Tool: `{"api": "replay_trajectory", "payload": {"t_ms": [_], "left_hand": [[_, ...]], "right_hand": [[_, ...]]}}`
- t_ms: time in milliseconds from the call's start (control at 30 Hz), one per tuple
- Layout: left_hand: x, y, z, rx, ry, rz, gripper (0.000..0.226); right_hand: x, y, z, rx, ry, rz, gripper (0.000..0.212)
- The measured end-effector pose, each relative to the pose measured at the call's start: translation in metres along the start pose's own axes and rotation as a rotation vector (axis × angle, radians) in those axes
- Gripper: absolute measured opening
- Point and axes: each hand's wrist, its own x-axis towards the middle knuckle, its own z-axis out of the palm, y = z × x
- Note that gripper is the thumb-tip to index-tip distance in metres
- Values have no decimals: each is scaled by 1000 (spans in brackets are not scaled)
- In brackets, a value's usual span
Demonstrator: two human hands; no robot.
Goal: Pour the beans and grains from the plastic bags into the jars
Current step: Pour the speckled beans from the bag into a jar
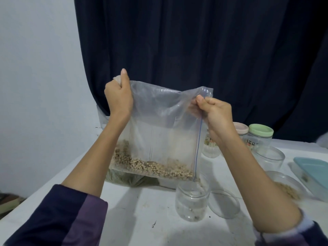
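A clear zip-lock bag (165,132) hangs upright in the air above the white tabletop (142,210), held by both hands at its upper corners. The left hand (119,96) grips the top left corner, fingers (124,75) curled round the bunched plastic with one digit pointing upward. The right hand (214,112) pinches the top right corner, its fingers clamped on the plastic beside the blue zip line, which runs down the bag's right edge. A shallow layer of black-eyed beans (152,166) lies along the bottom of the bag, heaped higher at the left side; the rest of the bag is empty.

Just below the bag's lower right corner stands an open clear jar (192,201), with only a few specks at its bottom. A clear round lid (224,204) lies flat on the tabletop just to its right. Behind the held bag, on the tabletop, lies another bag holding green grains (127,180).

To the right, an open clear jar (268,158) stands empty, and behind it a jar with a green lid (260,134) and a jar with a pink lid (240,127), both closed. Another jar with a printed label (210,146) is partly hidden by the right wrist; its contents cannot be made out. Nearer the right edge, a clear round dish (284,183) holds pale tan grains, beside a light blue container (312,173).
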Motion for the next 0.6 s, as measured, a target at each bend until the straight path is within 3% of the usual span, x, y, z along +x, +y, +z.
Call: {"api": "replay_trajectory", "payload": {"t_ms": [600], "left_hand": [[10, -4, -15, -8, 33, -31, 52]], "right_hand": [[3, -5, 9, 14, -82, 9, 18]]}}
